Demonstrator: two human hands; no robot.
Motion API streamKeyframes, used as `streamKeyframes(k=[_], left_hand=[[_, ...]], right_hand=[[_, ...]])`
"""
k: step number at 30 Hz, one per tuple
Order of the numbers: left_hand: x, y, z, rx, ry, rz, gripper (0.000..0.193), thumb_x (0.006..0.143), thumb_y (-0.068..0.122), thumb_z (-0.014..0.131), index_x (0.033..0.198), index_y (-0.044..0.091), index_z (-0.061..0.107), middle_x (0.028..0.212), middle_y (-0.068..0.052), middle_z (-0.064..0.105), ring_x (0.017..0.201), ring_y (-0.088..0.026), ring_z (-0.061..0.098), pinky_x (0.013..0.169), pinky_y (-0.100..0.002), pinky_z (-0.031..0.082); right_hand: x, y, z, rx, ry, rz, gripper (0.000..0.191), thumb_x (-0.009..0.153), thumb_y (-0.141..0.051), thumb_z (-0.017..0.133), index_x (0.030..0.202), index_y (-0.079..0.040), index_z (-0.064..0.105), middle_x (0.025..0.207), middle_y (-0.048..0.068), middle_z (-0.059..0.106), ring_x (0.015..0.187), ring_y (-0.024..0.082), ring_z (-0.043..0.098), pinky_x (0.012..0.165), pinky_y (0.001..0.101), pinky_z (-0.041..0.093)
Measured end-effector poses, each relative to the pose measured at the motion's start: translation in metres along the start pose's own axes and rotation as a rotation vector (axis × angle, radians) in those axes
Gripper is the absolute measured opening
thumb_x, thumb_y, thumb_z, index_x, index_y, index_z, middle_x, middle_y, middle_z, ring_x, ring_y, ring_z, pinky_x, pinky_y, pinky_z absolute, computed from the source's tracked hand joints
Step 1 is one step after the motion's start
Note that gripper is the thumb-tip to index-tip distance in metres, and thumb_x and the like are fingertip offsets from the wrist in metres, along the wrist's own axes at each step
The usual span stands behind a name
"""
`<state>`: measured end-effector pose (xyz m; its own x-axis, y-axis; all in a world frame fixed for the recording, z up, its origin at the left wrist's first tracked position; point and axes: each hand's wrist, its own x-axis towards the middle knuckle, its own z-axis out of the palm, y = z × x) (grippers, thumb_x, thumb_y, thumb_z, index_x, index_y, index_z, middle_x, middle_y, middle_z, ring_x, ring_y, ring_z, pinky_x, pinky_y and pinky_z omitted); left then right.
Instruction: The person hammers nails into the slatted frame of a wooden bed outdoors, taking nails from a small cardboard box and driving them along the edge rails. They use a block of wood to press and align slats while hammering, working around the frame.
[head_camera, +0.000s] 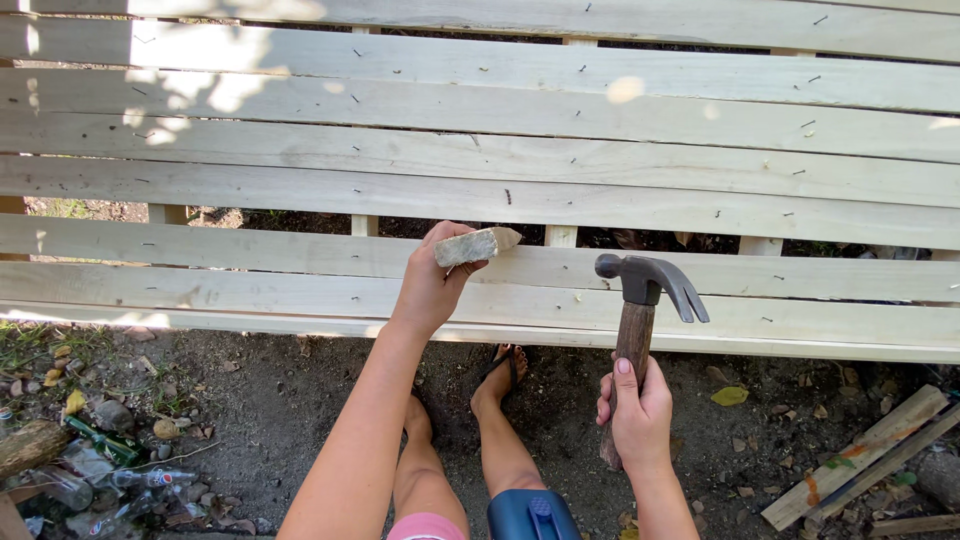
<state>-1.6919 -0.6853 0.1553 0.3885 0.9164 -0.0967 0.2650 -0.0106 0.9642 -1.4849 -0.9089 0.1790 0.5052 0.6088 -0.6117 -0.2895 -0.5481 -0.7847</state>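
Note:
My left hand (428, 285) grips a small pale wood wedge (476, 244) and holds its tip against a gap between two horizontal planks of a pale wooden slatted panel (240, 190). My right hand (637, 412) is closed around the brown wooden handle of a claw hammer (645, 285), whose dark metal head is raised in front of the lower planks, to the right of the wedge and apart from it. Bent nails stick out of several planks.
Bare dirt lies below the panel, with my legs and a foot in a sandal (500, 372). A blue container (532, 515) sits at my lap. Bottles and stones (95, 470) litter the left ground; scrap wood strips (860, 455) lie at right.

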Motion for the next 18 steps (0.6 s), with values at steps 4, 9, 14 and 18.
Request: streamKeyframes(k=[4, 9, 14, 18], left_hand=[[0.001, 0.006, 0.001, -0.221, -0.019, -0.062, 0.019, 0.093, -0.001, 0.070, 0.110, -0.001, 0.064, 0.109, -0.007, 0.062, 0.098, -0.016, 0.067, 0.086, -0.030, 0.061], [-0.003, 0.012, 0.007, -0.044, 0.080, -0.025, 0.029, 0.097, 0.011, 0.069, 0.120, -0.001, 0.058, 0.113, -0.007, 0.062, 0.104, -0.019, 0.067, 0.087, -0.032, 0.060], [-0.008, 0.008, 0.022, 0.011, 0.098, 0.016, 0.023, 0.103, 0.015, 0.067, 0.117, -0.001, 0.059, 0.109, -0.008, 0.061, 0.102, -0.022, 0.065, 0.089, -0.034, 0.057], [-0.010, 0.002, 0.027, 0.062, 0.098, 0.056, 0.022, 0.101, 0.013, 0.068, 0.116, 0.001, 0.060, 0.110, -0.009, 0.060, 0.101, -0.024, 0.065, 0.088, -0.034, 0.056]], right_hand=[[0.002, 0.002, 0.004, -0.058, -0.031, -0.035, 0.029, 0.103, -0.029, 0.055, 0.100, 0.000, 0.055, 0.067, 0.004, 0.056, 0.046, 0.010, 0.050, 0.040, 0.0267, 0.043], [0.012, 0.001, 0.008, -0.213, 0.004, -0.056, 0.029, 0.100, -0.029, 0.062, 0.094, -0.001, 0.060, 0.062, 0.003, 0.056, 0.045, 0.009, 0.052, 0.040, 0.0266, 0.043], [0.018, 0.019, 0.012, -0.319, 0.074, -0.166, 0.030, 0.096, -0.032, 0.068, 0.093, -0.002, 0.064, 0.056, 0.002, 0.058, 0.046, 0.008, 0.054, 0.042, 0.0263, 0.042], [0.019, 0.051, 0.012, -0.399, 0.137, -0.250, 0.032, 0.096, -0.033, 0.070, 0.093, -0.002, 0.065, 0.056, 0.003, 0.060, 0.047, 0.008, 0.057, 0.046, 0.0263, 0.045]])
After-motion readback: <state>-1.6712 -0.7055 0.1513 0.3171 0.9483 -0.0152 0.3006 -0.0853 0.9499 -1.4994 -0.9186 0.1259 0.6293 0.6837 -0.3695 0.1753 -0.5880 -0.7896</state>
